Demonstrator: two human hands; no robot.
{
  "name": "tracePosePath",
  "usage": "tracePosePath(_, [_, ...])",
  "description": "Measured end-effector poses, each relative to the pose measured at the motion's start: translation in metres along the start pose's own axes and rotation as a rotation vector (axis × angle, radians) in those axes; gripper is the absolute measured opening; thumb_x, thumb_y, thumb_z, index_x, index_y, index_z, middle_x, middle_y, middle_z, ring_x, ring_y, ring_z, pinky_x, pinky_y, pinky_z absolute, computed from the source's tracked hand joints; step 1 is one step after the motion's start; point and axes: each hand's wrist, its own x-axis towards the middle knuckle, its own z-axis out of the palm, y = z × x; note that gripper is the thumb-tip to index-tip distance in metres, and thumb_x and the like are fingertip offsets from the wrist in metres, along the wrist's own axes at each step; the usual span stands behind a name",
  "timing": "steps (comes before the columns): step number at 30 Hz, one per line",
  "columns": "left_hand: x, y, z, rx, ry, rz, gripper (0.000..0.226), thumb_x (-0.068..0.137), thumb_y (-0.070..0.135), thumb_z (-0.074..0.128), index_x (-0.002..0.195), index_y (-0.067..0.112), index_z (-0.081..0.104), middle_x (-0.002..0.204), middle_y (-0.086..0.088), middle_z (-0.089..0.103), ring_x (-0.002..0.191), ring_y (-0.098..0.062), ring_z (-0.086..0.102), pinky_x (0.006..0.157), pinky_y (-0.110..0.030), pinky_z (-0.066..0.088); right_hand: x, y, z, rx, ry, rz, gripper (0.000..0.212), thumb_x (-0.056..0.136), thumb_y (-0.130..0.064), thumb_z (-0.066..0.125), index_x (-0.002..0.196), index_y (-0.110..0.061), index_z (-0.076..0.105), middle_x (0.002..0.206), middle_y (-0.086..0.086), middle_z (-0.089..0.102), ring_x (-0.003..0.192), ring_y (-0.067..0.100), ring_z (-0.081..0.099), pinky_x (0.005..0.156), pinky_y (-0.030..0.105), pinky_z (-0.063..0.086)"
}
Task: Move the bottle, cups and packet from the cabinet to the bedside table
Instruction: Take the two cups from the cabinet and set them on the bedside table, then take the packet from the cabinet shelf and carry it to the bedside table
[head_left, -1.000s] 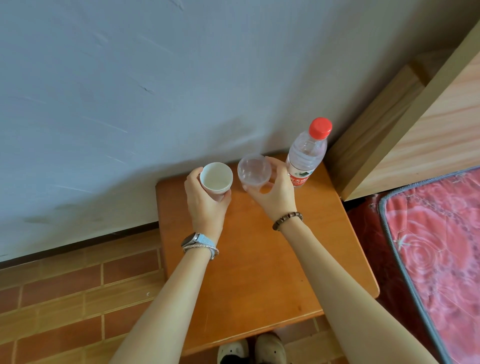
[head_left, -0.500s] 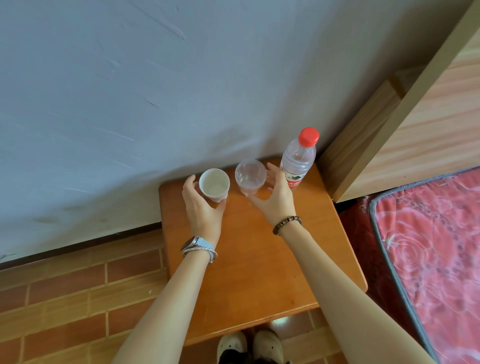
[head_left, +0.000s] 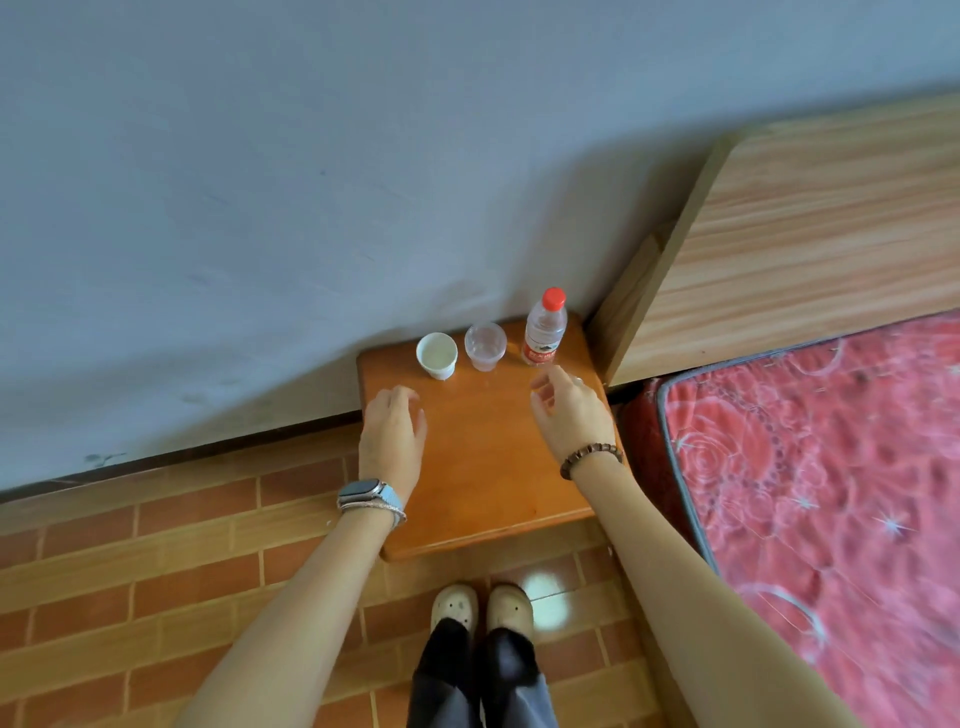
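Cups (head_left: 436, 355) and bottle (head_left: 544, 328) sit on the table (head_left: 483, 467), your left hand (head_left: 390, 437) and right hand (head_left: 570, 410) empty; thin cups likely crush easily, so grip the walls lightly.

My surface (head_left: 483, 467) is glossy orange-varnished wood. At its twelve o'clock edge I see a matt white paper-looking cup (head_left: 437, 355), a clear plastic cup (head_left: 485, 346) and a clear plastic bottle (head_left: 544, 329) with a smooth red cap. At three o'clock, the mattress (head_left: 831, 467) is quilted red cloth.
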Motion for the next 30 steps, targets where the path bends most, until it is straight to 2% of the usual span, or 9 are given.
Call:
tracePosePath(2, [-0.016, 0.013, -0.025, 0.065, -0.032, 0.053, 0.015, 0.091, 0.015, 0.058, 0.105, 0.010, 0.059, 0.102, -0.007, 0.061, 0.095, -0.021, 0.057, 0.070, -0.026, 0.050, -0.021, -0.007, -0.023, -0.071, 0.009, -0.024, 0.013, 0.094, -0.024, 0.053, 0.104, -0.018, 0.060, 0.093, -0.003, 0.064, 0.082, 0.017, 0.061, 0.053, 0.022, 0.035])
tracePosePath(6, [-0.042, 0.039, -0.065, 0.184, -0.076, 0.181, 0.012, 0.091, 0.017, 0.058, 0.100, 0.010, 0.061, 0.093, -0.007, 0.063, 0.085, -0.021, 0.058, 0.065, -0.029, 0.051, -0.060, -0.014, -0.060, -0.121, 0.024, -0.033, 0.015, 0.095, -0.029, 0.053, 0.103, -0.017, 0.059, 0.095, -0.001, 0.063, 0.082, 0.018, 0.061, 0.053, 0.022, 0.033])
tracePosePath(11, [-0.066, 0.055, -0.095, 0.226, -0.062, 0.229, 0.008, 0.091, 0.016, 0.058, 0.091, 0.009, 0.061, 0.086, -0.007, 0.062, 0.077, -0.021, 0.057, 0.061, -0.029, 0.050, -0.099, -0.017, -0.088, -0.142, 0.003, -0.010, 0.017, 0.096, -0.032, 0.052, 0.101, -0.017, 0.058, 0.100, 0.002, 0.062, 0.082, 0.020, 0.060, 0.059, 0.026, 0.039])
tracePosePath(15, [-0.077, 0.061, -0.105, 0.267, -0.102, 0.276, 0.007, 0.091, 0.017, 0.058, 0.090, 0.011, 0.060, 0.086, -0.006, 0.062, 0.076, -0.020, 0.056, 0.064, -0.033, 0.054, -0.118, -0.021, -0.102, -0.176, -0.025, -0.018, 0.018, 0.097, -0.033, 0.050, 0.103, -0.018, 0.058, 0.098, 0.000, 0.064, 0.082, 0.021, 0.062, 0.060, 0.027, 0.042])
tracePosePath(18, [-0.079, 0.065, -0.111, 0.242, -0.132, 0.346, 0.008, 0.091, 0.017, 0.057, 0.089, 0.010, 0.061, 0.085, -0.006, 0.060, 0.076, -0.020, 0.055, 0.063, -0.031, 0.050, -0.127, -0.030, -0.108, -0.202, -0.026, -0.002, 0.017, 0.097, -0.033, 0.050, 0.105, -0.020, 0.058, 0.097, -0.002, 0.064, 0.081, 0.018, 0.063, 0.059, 0.027, 0.045])
tracePosePath(25, [-0.065, 0.052, -0.127, 0.216, -0.206, 0.482, 0.013, 0.093, 0.022, 0.054, 0.096, 0.012, 0.062, 0.091, -0.005, 0.061, 0.083, -0.018, 0.057, 0.066, -0.023, 0.044, -0.142, -0.060, -0.100, -0.207, 0.011, 0.103, 0.013, 0.095, -0.030, 0.051, 0.105, -0.023, 0.058, 0.096, -0.005, 0.062, 0.079, 0.016, 0.062, 0.062, 0.029, 0.051])
tracePosePath(30, [-0.047, 0.041, -0.144, 0.218, -0.287, 0.645, 0.013, 0.094, 0.023, 0.054, 0.100, 0.015, 0.061, 0.094, -0.002, 0.062, 0.083, -0.015, 0.059, 0.068, -0.020, 0.048, -0.161, -0.085, -0.088, -0.151, 0.108, 0.255, 0.015, 0.094, -0.028, 0.050, 0.106, -0.024, 0.058, 0.099, -0.005, 0.061, 0.081, 0.016, 0.061, 0.067, 0.035, 0.055])
